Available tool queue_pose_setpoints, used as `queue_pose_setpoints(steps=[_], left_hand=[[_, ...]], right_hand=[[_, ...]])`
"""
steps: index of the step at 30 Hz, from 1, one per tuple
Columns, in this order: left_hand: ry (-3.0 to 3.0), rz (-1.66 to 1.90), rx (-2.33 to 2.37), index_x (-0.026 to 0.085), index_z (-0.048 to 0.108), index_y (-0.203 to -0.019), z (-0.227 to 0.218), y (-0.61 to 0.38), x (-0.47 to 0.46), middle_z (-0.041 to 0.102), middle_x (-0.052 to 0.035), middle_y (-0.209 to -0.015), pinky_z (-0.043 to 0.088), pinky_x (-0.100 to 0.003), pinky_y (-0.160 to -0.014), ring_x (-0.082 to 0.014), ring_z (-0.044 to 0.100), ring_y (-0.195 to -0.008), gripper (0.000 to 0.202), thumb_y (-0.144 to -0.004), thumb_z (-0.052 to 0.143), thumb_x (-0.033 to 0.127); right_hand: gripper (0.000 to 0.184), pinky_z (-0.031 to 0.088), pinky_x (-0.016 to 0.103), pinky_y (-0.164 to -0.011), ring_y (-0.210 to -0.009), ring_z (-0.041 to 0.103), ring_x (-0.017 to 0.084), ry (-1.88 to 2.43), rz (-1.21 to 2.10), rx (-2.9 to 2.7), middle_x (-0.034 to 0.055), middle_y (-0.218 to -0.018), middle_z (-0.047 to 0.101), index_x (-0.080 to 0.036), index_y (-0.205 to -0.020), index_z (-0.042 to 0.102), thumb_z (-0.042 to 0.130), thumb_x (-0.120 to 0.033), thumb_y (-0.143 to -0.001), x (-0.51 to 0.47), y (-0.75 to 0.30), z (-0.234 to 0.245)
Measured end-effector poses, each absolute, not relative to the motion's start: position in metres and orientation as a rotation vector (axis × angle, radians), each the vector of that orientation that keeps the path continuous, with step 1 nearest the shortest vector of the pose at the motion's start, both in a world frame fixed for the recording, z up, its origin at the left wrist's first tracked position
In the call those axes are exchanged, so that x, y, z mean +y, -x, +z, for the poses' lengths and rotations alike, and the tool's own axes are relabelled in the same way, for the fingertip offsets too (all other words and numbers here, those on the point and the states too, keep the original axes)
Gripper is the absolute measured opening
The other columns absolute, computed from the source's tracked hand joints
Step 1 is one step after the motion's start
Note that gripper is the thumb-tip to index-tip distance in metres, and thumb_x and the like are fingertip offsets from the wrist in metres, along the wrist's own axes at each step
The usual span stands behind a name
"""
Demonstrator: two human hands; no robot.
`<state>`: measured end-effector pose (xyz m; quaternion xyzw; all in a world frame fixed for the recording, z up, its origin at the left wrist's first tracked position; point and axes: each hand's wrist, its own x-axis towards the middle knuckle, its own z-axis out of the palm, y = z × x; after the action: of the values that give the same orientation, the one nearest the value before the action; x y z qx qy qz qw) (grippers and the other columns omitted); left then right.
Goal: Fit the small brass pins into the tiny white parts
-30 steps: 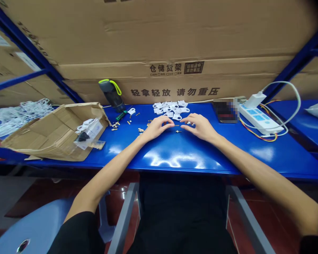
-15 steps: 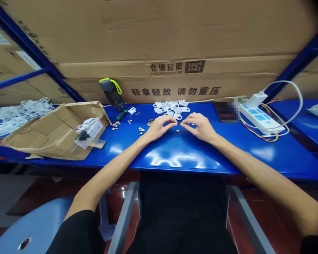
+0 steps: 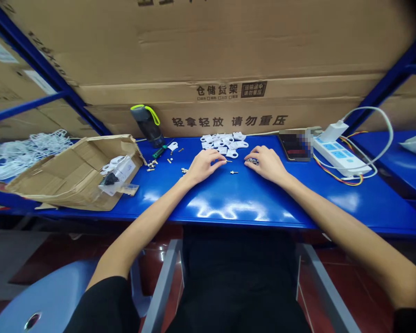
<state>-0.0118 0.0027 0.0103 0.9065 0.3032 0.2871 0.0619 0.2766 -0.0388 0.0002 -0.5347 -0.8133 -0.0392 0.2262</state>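
Observation:
My left hand [image 3: 204, 165] rests on the blue table [image 3: 235, 199] with thumb and fingers pinched on a small thin metal pin [image 3: 228, 160] that sticks out to the right. My right hand [image 3: 265, 163] lies a little to the right, its fingertips curled down over a small heap of tiny metal parts [image 3: 252, 161]. A single small screw [image 3: 233, 172] lies on the table between the two hands. Just behind them is a cluster of white plastic pieces [image 3: 224, 141].
A torn cardboard box [image 3: 72, 169] with white parts lies at the left. A dark bottle with a green strap [image 3: 146, 122], a green-handled screwdriver [image 3: 158, 151], scattered brass bits [image 3: 151, 164], a phone [image 3: 294, 144] and a white power strip [image 3: 338, 152] line the back. Cardboard cartons [image 3: 211, 60] stand behind.
The hands have separated: my right hand let go of the pin and moved right onto the heap of tiny parts. My left hand keeps the pin.

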Motion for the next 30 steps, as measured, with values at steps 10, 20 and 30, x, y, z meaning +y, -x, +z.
queue_pose_setpoints(steps=[10, 20, 30], left_hand=[[-2.797, 0.826, 0.877, 0.023, 0.078, -0.109, 0.008, 0.011, 0.002, 0.078, -0.0051, -0.109, 0.047, -0.037, -0.094, -0.0225, 0.068, -0.105, 0.031, -0.11, 0.055, 0.044], [-2.799, 0.887, 0.815, 0.022, 0.078, -0.108, 0.006, 0.011, 0.003, 0.078, -0.0047, -0.106, 0.046, -0.036, -0.091, -0.0218, 0.068, -0.101, 0.03, -0.109, 0.057, 0.044], [-2.804, 0.907, 0.773, 0.022, 0.078, -0.109, 0.006, 0.011, 0.004, 0.077, -0.005, -0.104, 0.046, -0.035, -0.09, -0.0212, 0.067, -0.099, 0.03, -0.109, 0.058, 0.044]], right_hand=[[0.025, 0.044, 0.046, -0.083, -0.107, 0.061, 0.034, 1.537, -0.126, -2.222, 0.0129, -0.112, 0.076, -0.024, -0.103, 0.085, 0.061, -0.033, -0.103, -0.036, -0.277, -0.002], [0.019, 0.049, 0.042, -0.088, -0.093, 0.072, 0.028, 1.334, 0.115, -2.102, 0.0062, -0.101, 0.083, -0.023, -0.102, 0.082, 0.066, -0.031, -0.099, -0.044, -0.267, 0.012], [0.014, 0.056, 0.037, -0.081, -0.08, 0.072, 0.023, 1.137, 0.364, -1.949, 0.0046, -0.091, 0.081, -0.023, -0.091, 0.079, 0.07, -0.034, -0.09, -0.046, -0.263, 0.008]])
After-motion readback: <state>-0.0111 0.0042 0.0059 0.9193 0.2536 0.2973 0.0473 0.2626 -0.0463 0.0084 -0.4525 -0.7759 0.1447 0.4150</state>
